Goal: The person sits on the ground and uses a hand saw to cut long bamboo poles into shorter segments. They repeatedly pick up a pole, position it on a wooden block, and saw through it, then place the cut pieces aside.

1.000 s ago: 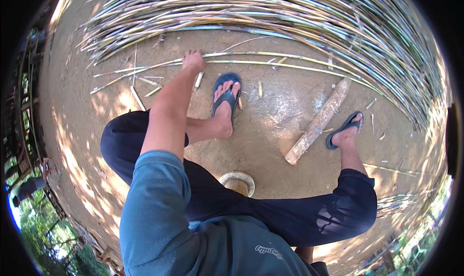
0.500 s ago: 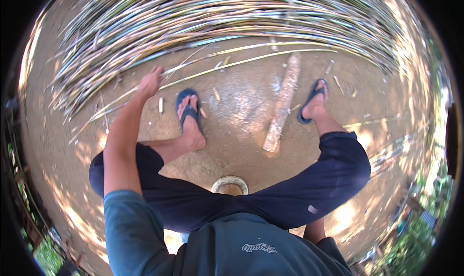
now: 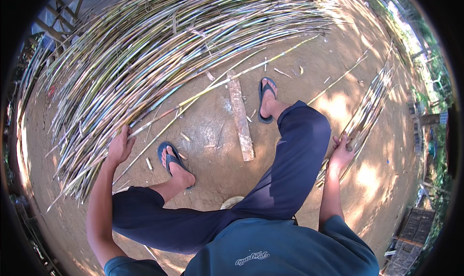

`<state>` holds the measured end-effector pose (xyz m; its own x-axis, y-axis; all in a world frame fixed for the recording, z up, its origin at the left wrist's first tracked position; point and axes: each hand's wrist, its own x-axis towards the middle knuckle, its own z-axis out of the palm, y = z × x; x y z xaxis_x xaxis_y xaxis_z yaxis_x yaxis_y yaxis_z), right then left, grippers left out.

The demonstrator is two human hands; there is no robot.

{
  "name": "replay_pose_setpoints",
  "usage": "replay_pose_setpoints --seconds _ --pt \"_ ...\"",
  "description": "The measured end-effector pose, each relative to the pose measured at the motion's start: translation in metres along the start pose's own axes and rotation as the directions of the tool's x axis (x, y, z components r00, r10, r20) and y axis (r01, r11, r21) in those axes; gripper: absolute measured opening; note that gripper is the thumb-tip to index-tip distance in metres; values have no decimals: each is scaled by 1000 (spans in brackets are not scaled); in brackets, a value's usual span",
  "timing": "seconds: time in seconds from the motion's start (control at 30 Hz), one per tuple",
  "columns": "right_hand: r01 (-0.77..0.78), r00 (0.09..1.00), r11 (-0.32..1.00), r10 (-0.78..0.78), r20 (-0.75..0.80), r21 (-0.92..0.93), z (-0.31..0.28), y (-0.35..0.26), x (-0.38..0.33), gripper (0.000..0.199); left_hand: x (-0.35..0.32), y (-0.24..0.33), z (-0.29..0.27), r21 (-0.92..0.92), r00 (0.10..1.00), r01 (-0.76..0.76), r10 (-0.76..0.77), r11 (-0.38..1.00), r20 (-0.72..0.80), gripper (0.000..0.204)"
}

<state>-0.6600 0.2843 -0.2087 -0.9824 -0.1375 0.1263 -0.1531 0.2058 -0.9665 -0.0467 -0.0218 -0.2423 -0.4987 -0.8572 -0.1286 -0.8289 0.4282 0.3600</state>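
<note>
At the near edge of a big heap of thin bamboo poles point(image 3: 159, 68), my left hand point(image 3: 120, 146) has its fingers curled at the end of a long bamboo pole point(image 3: 212, 87). That pole slants up and right across the dirt in front of the heap. A thinner pole point(image 3: 162, 132) crosses beneath it. Off to the right, my right hand point(image 3: 341, 154) hangs over a smaller bundle of poles point(image 3: 367, 109), fingers spread. Whether its fingertips touch the bundle I cannot tell.
A flat wooden plank point(image 3: 240, 119) lies on the dirt between my sandalled feet. Short cut pieces point(image 3: 185, 137) are scattered around it. A single stick point(image 3: 338, 79) lies beyond my right knee. Part of a round pale rim point(image 3: 232, 202) shows below my legs.
My view has turned right, bringing the smaller bundle and my right hand fully into sight. My right hand came out from beside my hip. My left hand remains at the heap's near edge.
</note>
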Motion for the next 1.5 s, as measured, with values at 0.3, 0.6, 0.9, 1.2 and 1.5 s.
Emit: replay_pose_setpoints --seconds 0.3,0.6,0.9,1.2,1.5 --pt "490 748 849 -526 405 198 95 -140 -49 42 -33 49 -47 119 935 -13 55 993 -350 20" --pt "526 251 834 -341 906 168 209 -127 -118 51 31 171 -39 340 840 -257 383 905 -385 20" --pt "611 292 788 -314 903 76 253 -71 -37 28 42 176 -38 353 806 -252 397 901 -439 14" --pt "864 433 449 -432 791 -228 277 -7 169 34 2 26 -83 236 856 347 -203 908 -476 18" --pt "396 872 589 0 490 -705 247 88 230 36 -64 -48 -96 254 700 634 -402 731 -590 14"
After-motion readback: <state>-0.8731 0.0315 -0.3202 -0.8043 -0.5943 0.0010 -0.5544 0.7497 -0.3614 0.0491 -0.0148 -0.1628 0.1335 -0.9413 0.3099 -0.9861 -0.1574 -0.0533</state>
